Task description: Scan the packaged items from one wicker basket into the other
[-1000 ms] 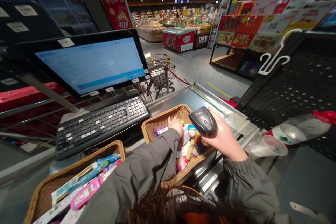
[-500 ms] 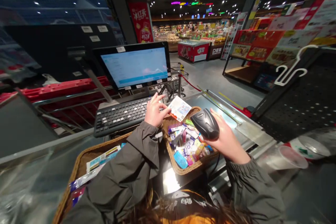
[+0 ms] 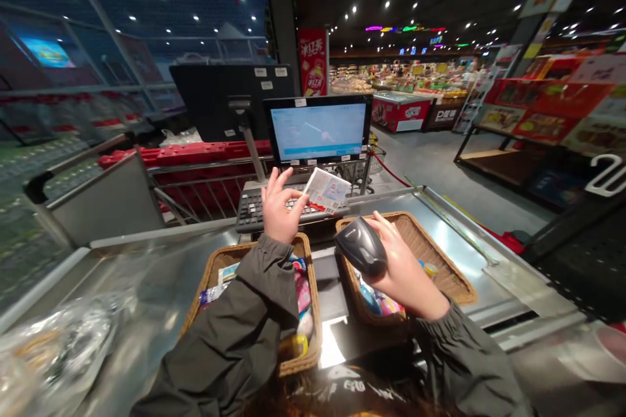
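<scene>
Between thumb and forefinger, my left hand (image 3: 282,208) pinches a small flat printed packet (image 3: 327,191) by its lower left corner, over the keyboard; its other fingers are spread. My right hand (image 3: 402,265) is wrapped round a black barcode scanner (image 3: 362,246), whose head points up and left toward the packet. Below the scanner stands a wicker basket (image 3: 447,280) with small colourful packets, partly hidden by my hand. Under my left forearm is another wicker basket (image 3: 313,287), holding several packaged goods; the sleeve covers much of it.
A lit monitor (image 3: 320,130) and a black keyboard (image 3: 250,206) stand at the counter's far side. Clear plastic bags (image 3: 63,345) lie at the left on the metal counter (image 3: 147,273). Beyond are a shopping cart (image 3: 205,186) and a shelf of boxes (image 3: 533,104).
The view has turned left. My left hand has carried the packet from above the right basket to over the keyboard, left of it. The scanner has stayed in my right hand, above that basket.
</scene>
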Demonstrator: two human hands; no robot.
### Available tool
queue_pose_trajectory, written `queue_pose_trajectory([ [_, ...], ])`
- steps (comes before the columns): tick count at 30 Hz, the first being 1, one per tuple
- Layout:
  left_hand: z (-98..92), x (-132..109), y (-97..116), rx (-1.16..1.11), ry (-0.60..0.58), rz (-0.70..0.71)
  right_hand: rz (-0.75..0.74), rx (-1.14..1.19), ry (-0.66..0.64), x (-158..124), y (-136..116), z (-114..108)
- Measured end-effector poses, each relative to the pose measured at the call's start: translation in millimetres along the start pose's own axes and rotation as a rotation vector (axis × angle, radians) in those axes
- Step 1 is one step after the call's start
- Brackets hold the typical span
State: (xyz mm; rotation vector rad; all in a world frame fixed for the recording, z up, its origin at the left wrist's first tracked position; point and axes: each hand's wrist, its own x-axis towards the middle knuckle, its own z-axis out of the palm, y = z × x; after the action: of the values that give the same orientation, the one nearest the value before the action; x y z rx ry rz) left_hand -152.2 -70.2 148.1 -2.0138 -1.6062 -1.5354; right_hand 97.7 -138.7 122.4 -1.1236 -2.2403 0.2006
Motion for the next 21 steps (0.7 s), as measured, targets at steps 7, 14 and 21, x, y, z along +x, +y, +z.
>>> queue_pose_trajectory([
  [7, -17.1, -8.0, -14.3, 0.064, 0.043, -0.019, -0.048, -0.001, -0.014, 6.1, -13.0, 13.1],
  [14, -29.0, -12.7, -21.1, 0.081, 0.065, -0.015, -0.032, 0.013, -0.022, 4.8, -24.4, 18.4],
  [21, -34.7, -15.1, -23.6, 0.083, 0.085, -0.010, -0.033, 0.018, -0.027, 2.0, -30.7, 18.7],
])
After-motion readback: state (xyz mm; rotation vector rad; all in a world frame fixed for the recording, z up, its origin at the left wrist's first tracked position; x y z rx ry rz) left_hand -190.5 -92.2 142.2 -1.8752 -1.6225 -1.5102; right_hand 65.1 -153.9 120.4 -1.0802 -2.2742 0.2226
